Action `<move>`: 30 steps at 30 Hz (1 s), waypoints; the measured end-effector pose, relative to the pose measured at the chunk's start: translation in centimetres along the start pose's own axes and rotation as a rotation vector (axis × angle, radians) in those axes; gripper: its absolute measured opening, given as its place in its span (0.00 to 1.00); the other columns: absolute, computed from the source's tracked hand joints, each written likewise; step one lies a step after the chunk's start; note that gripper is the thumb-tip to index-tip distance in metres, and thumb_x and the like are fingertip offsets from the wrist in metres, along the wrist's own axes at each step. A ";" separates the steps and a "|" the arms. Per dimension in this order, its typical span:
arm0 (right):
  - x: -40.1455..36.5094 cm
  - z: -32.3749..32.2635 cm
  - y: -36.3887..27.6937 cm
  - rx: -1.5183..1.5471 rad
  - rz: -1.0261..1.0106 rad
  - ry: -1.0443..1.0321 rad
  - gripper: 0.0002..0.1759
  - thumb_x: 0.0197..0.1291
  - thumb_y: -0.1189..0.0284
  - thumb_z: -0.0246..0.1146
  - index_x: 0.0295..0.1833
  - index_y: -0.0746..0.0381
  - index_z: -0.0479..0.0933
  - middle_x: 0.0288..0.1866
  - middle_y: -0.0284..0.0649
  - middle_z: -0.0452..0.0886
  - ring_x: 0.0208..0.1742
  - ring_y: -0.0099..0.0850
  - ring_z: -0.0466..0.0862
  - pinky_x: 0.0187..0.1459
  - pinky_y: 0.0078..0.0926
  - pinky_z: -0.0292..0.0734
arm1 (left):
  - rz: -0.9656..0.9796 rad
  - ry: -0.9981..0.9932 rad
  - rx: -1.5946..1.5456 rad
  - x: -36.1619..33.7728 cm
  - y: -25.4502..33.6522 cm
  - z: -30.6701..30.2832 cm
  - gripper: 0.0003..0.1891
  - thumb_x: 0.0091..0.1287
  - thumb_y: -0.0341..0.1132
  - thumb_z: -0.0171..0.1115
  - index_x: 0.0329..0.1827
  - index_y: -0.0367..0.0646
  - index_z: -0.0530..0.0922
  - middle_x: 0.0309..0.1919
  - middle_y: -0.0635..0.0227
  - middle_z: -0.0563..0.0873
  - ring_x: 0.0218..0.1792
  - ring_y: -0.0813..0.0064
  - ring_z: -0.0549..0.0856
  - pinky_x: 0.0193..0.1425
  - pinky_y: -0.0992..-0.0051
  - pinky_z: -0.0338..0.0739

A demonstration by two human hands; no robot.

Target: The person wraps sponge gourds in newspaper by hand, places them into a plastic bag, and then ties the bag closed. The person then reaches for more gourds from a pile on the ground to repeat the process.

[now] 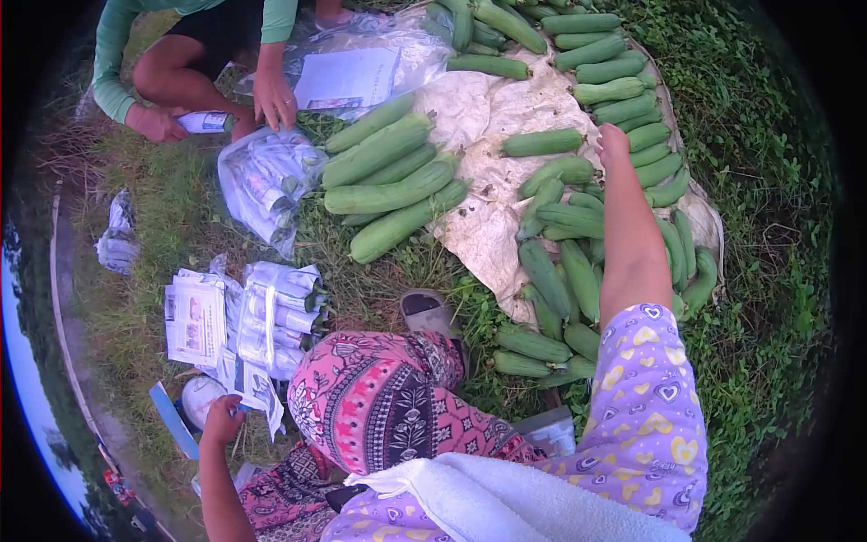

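My right hand (613, 144) is stretched out over a heap of green gourds (578, 221) lying on a pale sheet (479, 108). Its fingers hang just above the gourds near one lying apart (542, 142), and it holds nothing. My left hand (221, 419) is low at the left, closed on the edge of a newspaper sheet (246, 384) beside a stack of paper-wrapped gourds (280, 312). A white rounded object (197, 397) lies right by that hand. My patterned pink knee (388, 397) sits between the two hands.
A co-worker in green sleeves crouches at the top left, one hand (274, 99) on a clear bag of wrapped gourds (266, 181), the other holding a wrapped gourd (203, 122). Larger loose gourds (388, 176) lie on the grass. A sandal (429, 313) and newspapers (192, 321) lie nearby.
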State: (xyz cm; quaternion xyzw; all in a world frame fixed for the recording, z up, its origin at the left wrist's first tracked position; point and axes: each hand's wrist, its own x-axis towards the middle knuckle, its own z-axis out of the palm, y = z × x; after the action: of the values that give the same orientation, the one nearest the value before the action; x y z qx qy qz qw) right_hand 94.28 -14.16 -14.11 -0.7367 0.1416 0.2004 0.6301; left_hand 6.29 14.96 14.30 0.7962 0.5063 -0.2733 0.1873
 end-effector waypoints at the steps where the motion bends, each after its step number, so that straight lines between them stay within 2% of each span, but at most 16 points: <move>1: 1.4 -0.5 0.1 -0.460 -0.183 0.145 0.16 0.57 0.69 0.58 0.51 0.54 0.79 0.50 0.37 0.78 0.47 0.38 0.77 0.48 0.47 0.73 | -0.015 -0.027 -0.001 0.1 0.6 0.1 0.19 0.53 0.32 0.68 0.50 0.37 0.80 0.44 0.53 0.84 0.42 0.59 0.85 0.50 0.65 0.79; 2: 1.8 -0.5 -0.2 -0.916 -0.375 0.284 0.16 0.58 0.70 0.56 0.52 0.54 0.79 0.54 0.40 0.79 0.52 0.41 0.77 0.52 0.49 0.73 | -0.030 -0.053 -0.003 0.2 0.6 0.3 0.20 0.53 0.32 0.67 0.50 0.37 0.80 0.45 0.52 0.84 0.42 0.59 0.85 0.50 0.65 0.79; 4: -0.7 -0.7 -1.9 -1.299 -0.742 0.263 0.18 0.60 0.70 0.52 0.54 0.54 0.78 0.64 0.39 0.74 0.62 0.43 0.73 0.57 0.46 0.71 | -0.055 -0.079 -0.027 0.3 0.6 0.6 0.20 0.54 0.32 0.67 0.50 0.36 0.80 0.44 0.54 0.85 0.43 0.60 0.85 0.51 0.65 0.78; 6: -0.3 -0.3 -2.9 -1.540 -0.910 0.152 0.19 0.64 0.71 0.48 0.58 0.52 0.75 0.66 0.33 0.73 0.66 0.39 0.70 0.60 0.47 0.68 | -0.076 -0.108 -0.075 0.6 2.0 0.5 0.20 0.54 0.31 0.66 0.50 0.35 0.79 0.42 0.54 0.85 0.44 0.61 0.85 0.52 0.67 0.78; 9: 1.0 0.2 -3.2 -1.899 -0.997 0.040 0.22 0.64 0.72 0.48 0.63 0.50 0.72 0.64 0.30 0.72 0.65 0.38 0.70 0.61 0.50 0.65 | -0.072 -0.132 -0.016 1.3 2.5 0.4 0.18 0.54 0.31 0.65 0.48 0.36 0.79 0.40 0.53 0.83 0.42 0.59 0.84 0.50 0.66 0.78; 12: 0.9 1.1 -3.6 -2.053 -0.962 0.063 0.24 0.64 0.71 0.49 0.66 0.48 0.69 0.60 0.32 0.73 0.63 0.36 0.70 0.61 0.52 0.64 | -0.079 -0.156 -0.010 1.8 4.1 -0.2 0.18 0.55 0.31 0.66 0.49 0.38 0.80 0.42 0.55 0.83 0.42 0.59 0.83 0.49 0.65 0.77; 13: 0.4 1.2 -3.7 -2.051 -1.007 0.114 0.20 0.64 0.70 0.50 0.62 0.49 0.72 0.56 0.35 0.72 0.60 0.35 0.70 0.59 0.49 0.64 | -0.076 -0.146 -0.026 1.9 4.0 0.1 0.17 0.55 0.31 0.66 0.48 0.38 0.80 0.42 0.55 0.83 0.42 0.59 0.83 0.49 0.65 0.77; 16: -1.0 1.5 -4.3 -2.219 -0.854 0.198 0.17 0.65 0.69 0.50 0.58 0.48 0.74 0.54 0.34 0.73 0.59 0.34 0.71 0.59 0.49 0.65 | -0.058 -0.101 -0.057 2.3 2.3 -0.2 0.16 0.55 0.30 0.66 0.47 0.37 0.79 0.41 0.54 0.83 0.42 0.59 0.84 0.49 0.65 0.77; 17: -1.6 1.4 -4.7 -2.196 -0.889 0.215 0.14 0.64 0.69 0.50 0.53 0.49 0.74 0.54 0.33 0.74 0.60 0.33 0.71 0.60 0.50 0.64 | -0.055 -0.081 -0.069 2.2 1.9 -0.2 0.16 0.55 0.29 0.66 0.46 0.37 0.79 0.41 0.54 0.83 0.42 0.59 0.84 0.49 0.65 0.77; 20: -0.8 -0.8 -4.4 -2.155 -0.981 0.212 0.11 0.65 0.70 0.50 0.50 0.51 0.73 0.53 0.32 0.76 0.60 0.33 0.72 0.60 0.53 0.64 | -0.025 -0.048 -0.049 2.0 0.3 -0.4 0.16 0.54 0.28 0.67 0.47 0.36 0.78 0.41 0.54 0.83 0.43 0.59 0.84 0.50 0.65 0.78; 21: -1.1 -1.2 -4.5 -2.082 -0.914 0.190 0.07 0.64 0.70 0.52 0.46 0.52 0.71 0.51 0.32 0.79 0.58 0.35 0.75 0.59 0.56 0.64 | -0.016 -0.038 -0.053 1.9 -0.1 -0.4 0.16 0.54 0.27 0.67 0.47 0.36 0.78 0.41 0.54 0.83 0.44 0.59 0.84 0.50 0.65 0.78; 24: -3.0 -2.5 -5.4 -1.760 -1.049 0.306 0.12 0.63 0.65 0.56 0.52 0.52 0.72 0.51 0.35 0.80 0.56 0.37 0.77 0.58 0.55 0.65 | -0.038 -0.037 -0.059 1.2 -1.6 -0.4 0.17 0.54 0.26 0.67 0.48 0.36 0.78 0.41 0.54 0.84 0.44 0.60 0.84 0.51 0.66 0.78; 26: -5.4 -1.9 -7.4 -1.525 -0.984 0.372 0.22 0.61 0.59 0.60 0.59 0.51 0.70 0.52 0.37 0.80 0.54 0.41 0.77 0.57 0.50 0.68 | -0.077 -0.042 -0.046 0.2 -2.4 -1.1 0.19 0.55 0.27 0.67 0.51 0.36 0.78 0.44 0.54 0.84 0.45 0.61 0.85 0.52 0.67 0.78; 27: -6.7 -1.3 -8.8 -1.420 -0.872 0.366 0.30 0.59 0.54 0.62 0.66 0.50 0.67 0.54 0.39 0.80 0.53 0.44 0.79 0.55 0.44 0.71 | -0.096 -0.037 -0.028 -0.2 -2.9 -1.5 0.20 0.56 0.29 0.67 0.52 0.36 0.78 0.46 0.54 0.84 0.46 0.61 0.85 0.53 0.67 0.78; 28: -8.1 -0.6 -9.8 -1.293 -0.940 0.405 0.31 0.58 0.52 0.62 0.67 0.48 0.67 0.57 0.43 0.79 0.54 0.45 0.80 0.54 0.41 0.73 | -0.112 -0.013 -0.025 -0.8 -3.3 -1.9 0.19 0.56 0.30 0.66 0.52 0.36 0.79 0.46 0.54 0.84 0.46 0.60 0.85 0.54 0.67 0.78; 30: -11.2 0.7 -11.6 -1.052 -1.056 0.282 0.33 0.58 0.52 0.62 0.68 0.48 0.67 0.63 0.47 0.75 0.57 0.42 0.79 0.57 0.36 0.72 | -0.141 0.012 -0.028 -1.8 -4.4 -2.8 0.19 0.57 0.33 0.65 0.52 0.36 0.80 0.46 0.53 0.84 0.47 0.59 0.84 0.54 0.66 0.77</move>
State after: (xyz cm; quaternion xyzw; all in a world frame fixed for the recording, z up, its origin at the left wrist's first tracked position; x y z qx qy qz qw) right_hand 89.69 -12.03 1.24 -0.9288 -0.2650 -0.1826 0.1839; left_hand 2.39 17.13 17.56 0.7576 0.5659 -0.2738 0.1755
